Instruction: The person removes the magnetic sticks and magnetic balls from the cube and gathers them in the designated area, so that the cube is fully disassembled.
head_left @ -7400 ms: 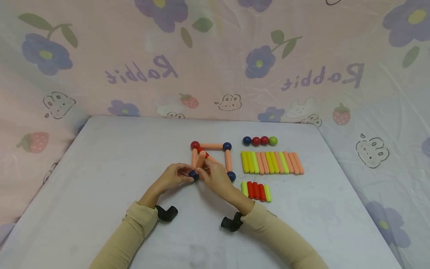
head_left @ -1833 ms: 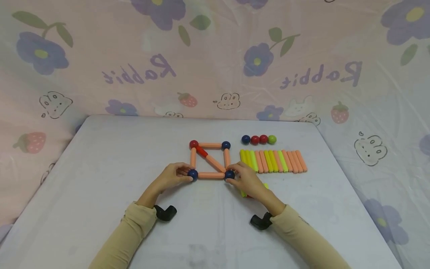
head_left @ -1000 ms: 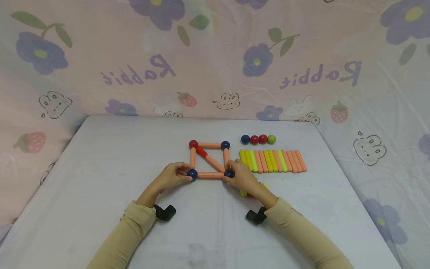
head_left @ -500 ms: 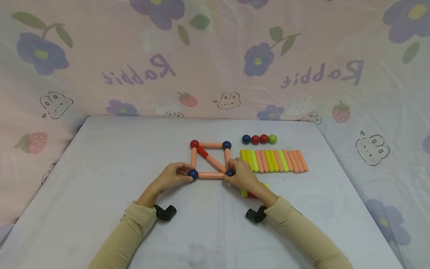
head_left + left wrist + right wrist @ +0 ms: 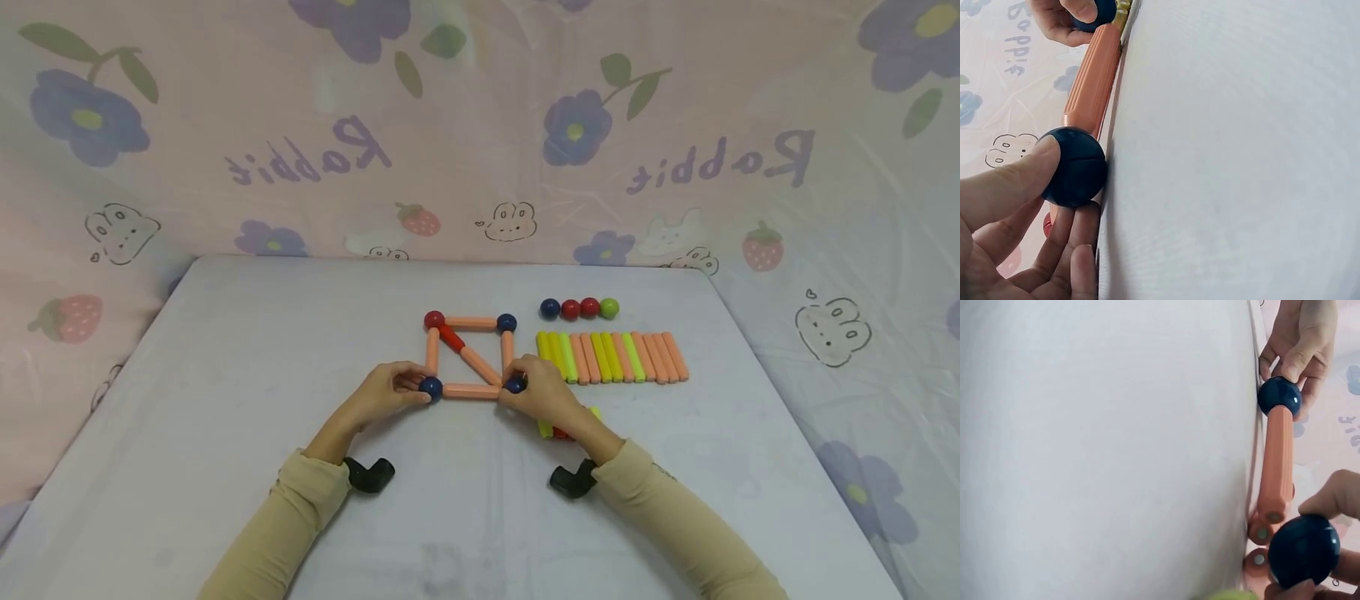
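Observation:
A square frame of orange rods and balls lies on the white table. My left hand [image 5: 386, 390] pinches the blue ball [image 5: 1075, 165] at the front left corner, its thumb against one side. At the front right corner my right hand [image 5: 547, 390] holds another blue ball [image 5: 1305, 550] between thumb and fingers. Beside that ball, the right wrist view shows several rod ends with pale round tips. The front orange rod [image 5: 472, 391] meets the left ball. A short red rod [image 5: 452, 337] and an orange rod [image 5: 480, 365] form a diagonal from the red ball [image 5: 434, 320].
Another blue ball [image 5: 507, 322] marks the back right corner. To the right stand a row of loose balls [image 5: 590, 307] and a row of long rods [image 5: 611, 358]. Short rods [image 5: 546, 427] lie partly under my right forearm. A patterned curtain [image 5: 450, 167] hangs behind.
Since the oldest frame, an orange rod held tilted at the left ball has come to lie along the front; my right hand has moved right to the front right ball. Lately, its fingers have shifted slightly.

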A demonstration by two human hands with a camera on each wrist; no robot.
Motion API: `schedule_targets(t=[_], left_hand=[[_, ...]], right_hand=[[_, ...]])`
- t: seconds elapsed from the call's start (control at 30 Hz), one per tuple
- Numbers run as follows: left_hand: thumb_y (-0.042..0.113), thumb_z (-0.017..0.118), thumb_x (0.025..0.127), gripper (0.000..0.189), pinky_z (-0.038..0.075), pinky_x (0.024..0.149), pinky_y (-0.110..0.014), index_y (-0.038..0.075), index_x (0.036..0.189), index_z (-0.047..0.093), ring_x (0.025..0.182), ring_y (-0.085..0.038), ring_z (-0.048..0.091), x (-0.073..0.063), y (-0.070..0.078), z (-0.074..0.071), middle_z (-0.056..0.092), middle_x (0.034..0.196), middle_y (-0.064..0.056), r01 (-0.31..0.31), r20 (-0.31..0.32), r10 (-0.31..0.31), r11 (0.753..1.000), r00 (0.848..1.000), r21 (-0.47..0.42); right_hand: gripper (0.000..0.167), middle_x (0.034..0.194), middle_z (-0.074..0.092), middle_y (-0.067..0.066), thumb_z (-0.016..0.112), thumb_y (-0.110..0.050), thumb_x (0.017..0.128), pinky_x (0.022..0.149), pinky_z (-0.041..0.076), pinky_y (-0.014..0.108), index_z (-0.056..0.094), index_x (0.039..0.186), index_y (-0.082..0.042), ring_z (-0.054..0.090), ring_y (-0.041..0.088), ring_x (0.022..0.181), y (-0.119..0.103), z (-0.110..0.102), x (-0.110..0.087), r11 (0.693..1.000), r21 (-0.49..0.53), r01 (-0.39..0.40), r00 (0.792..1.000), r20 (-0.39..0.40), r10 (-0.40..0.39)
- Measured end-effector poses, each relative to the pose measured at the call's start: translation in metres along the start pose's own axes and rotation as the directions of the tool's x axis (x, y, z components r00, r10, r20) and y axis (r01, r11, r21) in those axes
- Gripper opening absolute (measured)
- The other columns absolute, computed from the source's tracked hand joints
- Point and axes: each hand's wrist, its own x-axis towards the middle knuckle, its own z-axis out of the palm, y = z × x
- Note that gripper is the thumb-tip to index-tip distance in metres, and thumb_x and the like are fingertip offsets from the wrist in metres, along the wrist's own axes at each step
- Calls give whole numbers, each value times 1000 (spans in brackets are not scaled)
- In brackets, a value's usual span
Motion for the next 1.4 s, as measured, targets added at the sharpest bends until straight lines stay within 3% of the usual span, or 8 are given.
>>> schedule_targets(t=[0.43,0.57,0.8,1.03,1.13,1.33,1.4], left_hand=[[11,70,88,36,52,92,-38,1,122,63,103,-26,62,-1,-2,-1,66,114,-20,-15,1,15,1000,1000,3],[10,69,88,36,52,91,-38,0,121,63,103,-26,62,-1,-2,-1,65,115,-21,-22,1,22,1000,1000,2],[11,70,88,36,52,90,-35,1,121,63,103,-25,61,-1,-2,-1,66,115,-20,-20,1,20,1000,1000,4],[10,70,87,36,52,91,-35,2,121,63,103,-25,61,-1,-1,-1,66,115,-20,-4,-3,4,1000,1000,9],[10,70,87,36,52,91,-35,2,121,63,104,-25,62,-1,0,0,66,115,-20,-2,-2,2,1000,1000,9],[11,69,88,36,52,92,-38,1,122,63,104,-26,62,-1,0,0,65,116,-20,-15,1,15,1000,1000,5],[10,69,88,36,52,92,-39,1,122,63,104,-26,62,0,-1,1,65,116,-21,-18,-1,18,1000,1000,3]], right_hand=[[27,101,68,12,75,-22,84,73,51,24,67,102,-4,59,18,82,16,-19,-18,994,108,30,995,-94,-20],[32,105,67,15,74,-23,84,76,56,31,66,107,-2,62,23,88,24,-29,-21,990,144,-5,994,-110,21],[38,110,65,20,73,-24,86,74,56,26,64,113,-1,63,30,96,40,-50,-22,978,190,-90,981,-154,120],[41,120,63,22,69,-25,89,88,56,42,60,120,1,61,36,106,54,-72,-21,970,215,-115,973,-174,154],[41,123,61,22,68,-27,90,92,55,43,59,120,0,59,36,111,63,-80,-19,960,229,-161,965,-165,202],[46,129,56,24,66,-28,92,83,52,19,56,125,1,56,37,114,79,-96,-15,936,262,-235,944,-169,284],[47,131,54,24,65,-28,92,83,50,17,54,127,1,55,36,115,85,-101,-12,926,273,-261,933,-173,314]])
